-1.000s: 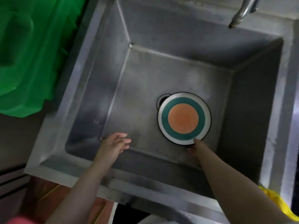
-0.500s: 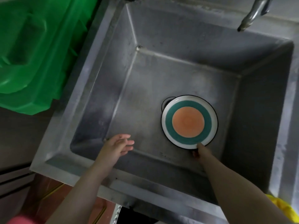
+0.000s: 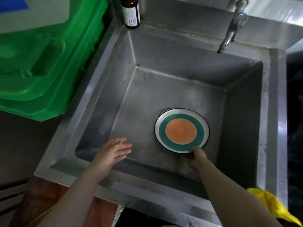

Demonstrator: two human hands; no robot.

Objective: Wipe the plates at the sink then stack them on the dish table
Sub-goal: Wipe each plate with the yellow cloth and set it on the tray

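A round plate (image 3: 181, 129) with an orange middle, a teal ring and a white rim lies in the steel sink (image 3: 164, 89), over the drain. My right hand (image 3: 196, 157) grips the plate's near edge, thumb on the rim and fingers under it. That near edge looks slightly raised off the sink floor. My left hand (image 3: 113, 152) hovers inside the sink to the left of the plate, fingers straight and spread, holding nothing.
A tap (image 3: 232, 30) hangs over the sink's far right corner. A brown bottle (image 3: 131, 12) stands on the far left rim. A green plastic crate (image 3: 41, 54) sits left of the sink. A yellow cloth (image 3: 272, 205) lies on the near right rim.
My right hand has closed round the plate's near edge, which now looks slightly lifted. The view has tilted up, bringing the bottle and tap into sight. My left hand has barely moved.
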